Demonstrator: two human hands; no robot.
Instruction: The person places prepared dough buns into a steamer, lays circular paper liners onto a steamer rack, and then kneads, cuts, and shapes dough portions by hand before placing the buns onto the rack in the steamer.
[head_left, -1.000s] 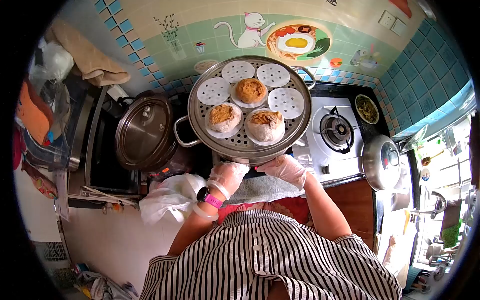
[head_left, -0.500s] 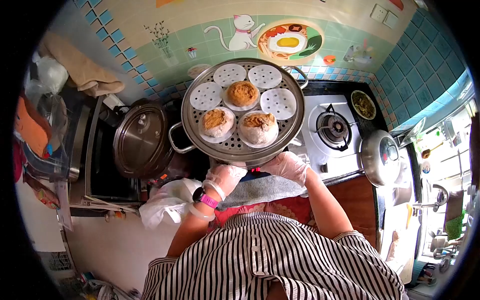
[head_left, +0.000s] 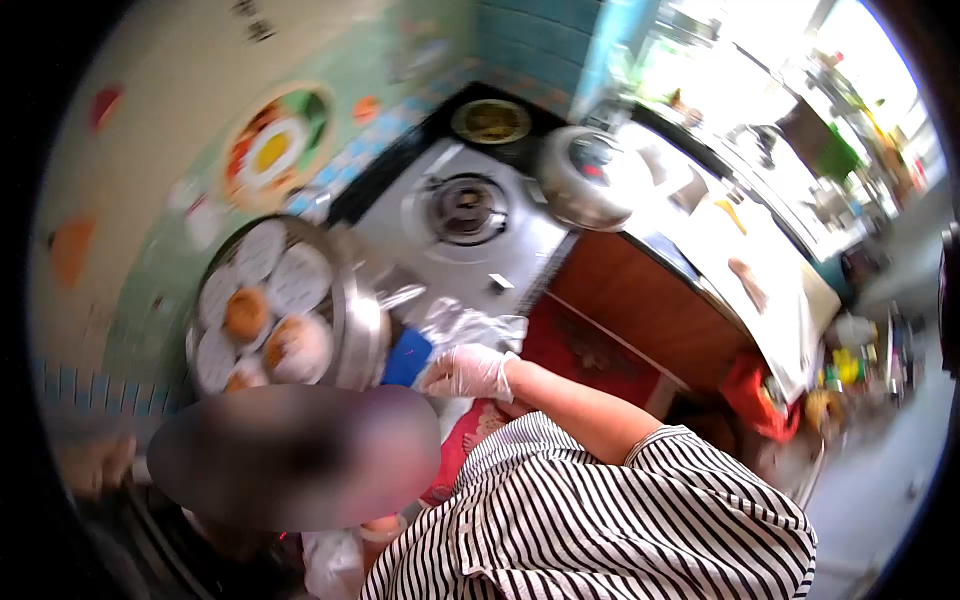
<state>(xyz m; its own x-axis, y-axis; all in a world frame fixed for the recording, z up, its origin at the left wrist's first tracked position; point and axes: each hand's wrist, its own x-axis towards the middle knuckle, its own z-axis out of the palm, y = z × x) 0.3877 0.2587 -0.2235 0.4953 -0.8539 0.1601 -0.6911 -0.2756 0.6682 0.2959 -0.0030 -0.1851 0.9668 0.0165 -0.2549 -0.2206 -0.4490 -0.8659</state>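
Note:
My right hand (head_left: 470, 372), in a clear glove, has its fingers pressed together beside a blue object (head_left: 407, 358); what they hold, if anything, I cannot make out. Crumpled clear plastic (head_left: 470, 325) lies just above it. The steamer tray (head_left: 360, 325) is at the left, with round perforated white papers (head_left: 298, 278) and filled dough pieces (head_left: 246, 314) on it. A dark blurred oval covers my left hand and the near edge of the tray; only a bit of the left wrist shows below it.
A gas burner (head_left: 468, 208) stands beyond my right hand. Behind it sits a dish of dark green food (head_left: 491, 121). A domed steel lid (head_left: 590, 175) is on the counter, near a wooden cabinet (head_left: 640, 300) and a white cloth or board (head_left: 745, 290).
The view has swung to the right, so the tray now appears at the left. My right hand has come away from the tray's front, and my left hand has become hidden.

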